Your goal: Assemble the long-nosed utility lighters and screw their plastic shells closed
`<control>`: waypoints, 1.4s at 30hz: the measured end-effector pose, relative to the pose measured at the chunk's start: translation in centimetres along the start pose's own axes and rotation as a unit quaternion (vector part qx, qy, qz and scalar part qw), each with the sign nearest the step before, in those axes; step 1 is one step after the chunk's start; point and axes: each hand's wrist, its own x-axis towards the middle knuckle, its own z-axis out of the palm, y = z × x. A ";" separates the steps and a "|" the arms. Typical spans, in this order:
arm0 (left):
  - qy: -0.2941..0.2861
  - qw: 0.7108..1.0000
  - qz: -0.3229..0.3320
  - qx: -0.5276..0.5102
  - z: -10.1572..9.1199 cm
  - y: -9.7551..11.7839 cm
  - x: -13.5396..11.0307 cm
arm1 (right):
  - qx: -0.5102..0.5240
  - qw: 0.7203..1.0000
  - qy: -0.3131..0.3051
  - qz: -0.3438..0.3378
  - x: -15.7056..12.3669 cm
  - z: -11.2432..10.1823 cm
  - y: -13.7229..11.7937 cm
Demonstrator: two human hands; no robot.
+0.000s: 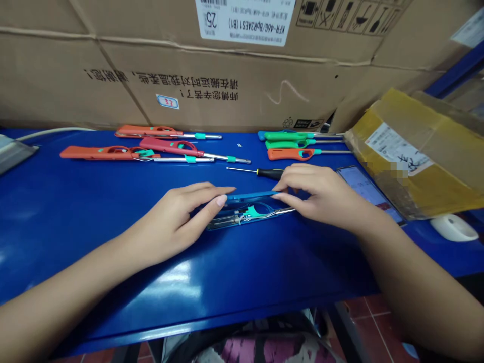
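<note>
Between thumb and fingers, my left hand (187,214) grips the left end of a blue lighter shell half (252,196). My right hand (321,194) pinches the same shell half at its right end. Just below it, on the table, lies the other half of the long-nosed lighter (224,221), opened up. Inside that half show a clear fuel tank, white wires, a teal trigger (252,212) and a metal tube running to the right, its end partly hidden by my right hand.
Behind my hands lie several orange and red lighters (151,144), a black-handled screwdriver (269,174) and green, blue and orange lighters (291,143). To the right are a phone (368,194), a white mouse (454,228) and a yellow-taped parcel (416,151). Cardboard boxes (166,75) wall off the blue table's (151,297) back.
</note>
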 end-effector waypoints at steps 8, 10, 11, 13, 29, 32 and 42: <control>-0.037 0.998 0.043 0.025 -0.2 0.0 -0.3 | 0.089 0.987 -0.132 0.037 -0.1 -0.3 1.5; -0.042 0.997 0.055 0.035 0.0 -0.3 -0.2 | 0.119 0.978 -0.164 0.048 0.0 -0.1 1.7; -0.047 0.996 0.063 0.041 0.1 -0.5 -0.2 | 0.134 0.973 -0.178 0.056 0.1 0.0 1.8; -0.061 0.994 0.074 0.054 0.3 -0.9 -0.2 | 0.156 0.966 -0.193 0.076 0.2 0.1 1.7; -0.082 0.984 0.098 0.125 0.9 -0.9 -0.5 | 0.135 0.977 -0.160 0.050 -0.3 -1.0 1.2; -0.076 0.980 0.105 0.150 1.1 -0.9 -0.6 | 0.131 0.978 -0.159 0.032 -0.1 -0.5 0.9; -0.043 0.968 0.147 0.200 1.2 -0.6 -0.9 | 0.090 0.982 -0.163 0.017 -0.4 -0.4 0.4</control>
